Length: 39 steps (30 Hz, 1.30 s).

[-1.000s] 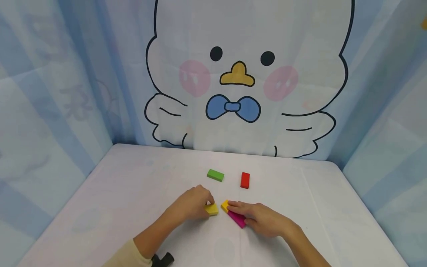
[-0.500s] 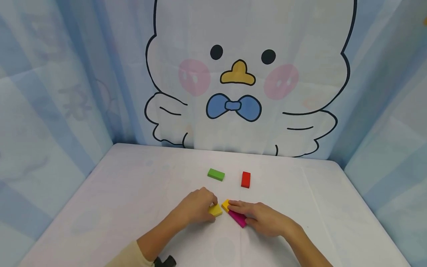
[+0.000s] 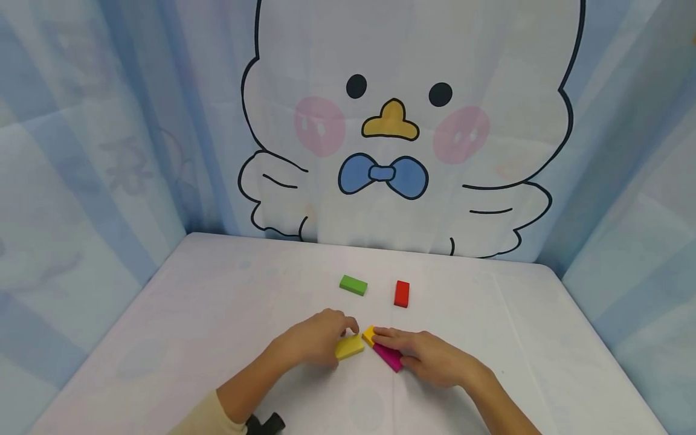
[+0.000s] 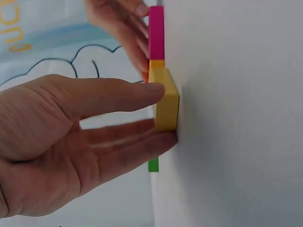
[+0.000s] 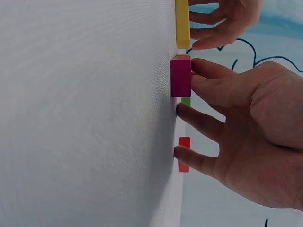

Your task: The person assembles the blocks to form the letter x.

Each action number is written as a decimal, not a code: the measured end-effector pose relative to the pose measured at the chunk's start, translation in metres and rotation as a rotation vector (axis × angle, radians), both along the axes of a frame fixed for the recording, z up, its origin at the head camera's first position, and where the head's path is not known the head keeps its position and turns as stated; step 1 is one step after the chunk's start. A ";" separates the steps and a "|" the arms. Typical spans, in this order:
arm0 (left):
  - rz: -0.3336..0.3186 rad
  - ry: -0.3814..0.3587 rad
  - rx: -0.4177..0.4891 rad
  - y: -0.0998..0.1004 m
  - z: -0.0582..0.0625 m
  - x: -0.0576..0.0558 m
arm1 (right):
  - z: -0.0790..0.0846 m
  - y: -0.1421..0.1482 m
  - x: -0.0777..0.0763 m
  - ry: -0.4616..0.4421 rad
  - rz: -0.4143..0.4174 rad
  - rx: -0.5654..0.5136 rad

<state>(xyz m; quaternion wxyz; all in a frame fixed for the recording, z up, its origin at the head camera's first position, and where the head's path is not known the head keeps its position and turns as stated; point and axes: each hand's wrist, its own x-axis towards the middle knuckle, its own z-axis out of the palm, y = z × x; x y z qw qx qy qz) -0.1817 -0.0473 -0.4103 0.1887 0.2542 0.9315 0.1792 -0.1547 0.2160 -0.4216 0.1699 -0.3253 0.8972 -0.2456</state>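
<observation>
In the head view my left hand (image 3: pixel 318 338) pinches a yellow block (image 3: pixel 350 347) lying on the table. The left wrist view has the thumb on the block's near side and fingertips along its other side. My right hand (image 3: pixel 432 357) lies with fairly straight fingers over an orange-yellow block (image 3: pixel 368 335) and a magenta block (image 3: pixel 388 357), which stand end to end in a slanting line. Its thumb touches the magenta block (image 5: pixel 181 78) in the right wrist view. The yellow block's right end is close beside the orange-yellow one, which the right fingers partly cover.
Farther back on the white table (image 3: pixel 244 290) lie a green block (image 3: pixel 353 285) and a red block (image 3: pixel 402 294). A curtain (image 3: pixel 380 211) with a cartoon bird hangs behind the table's back edge. A black object (image 3: pixel 266 424) shows near the left sleeve (image 3: pixel 209 417).
The yellow block has shifted right toward the orange-yellow block and turned slightly, with more of it showing now. My left hand's grip has moved along it. The right hand stays in place.
</observation>
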 end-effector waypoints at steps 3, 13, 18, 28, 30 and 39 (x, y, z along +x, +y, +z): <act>-0.049 -0.025 0.035 -0.006 0.002 -0.003 | 0.000 0.000 0.000 0.001 0.003 -0.003; -0.093 -0.023 0.084 -0.007 0.004 -0.003 | 0.001 -0.001 0.000 -0.012 0.009 0.004; -0.114 -0.008 0.097 -0.006 0.002 -0.004 | 0.001 -0.001 -0.001 -0.005 0.014 0.008; -0.124 -0.001 0.112 -0.001 0.000 -0.001 | -0.001 0.000 -0.001 -0.007 0.005 0.003; -0.123 -0.004 0.115 0.000 0.000 0.000 | -0.001 0.000 -0.001 -0.008 0.004 0.006; -0.100 -0.021 0.111 0.004 -0.003 -0.001 | 0.000 0.000 -0.001 -0.007 0.002 0.016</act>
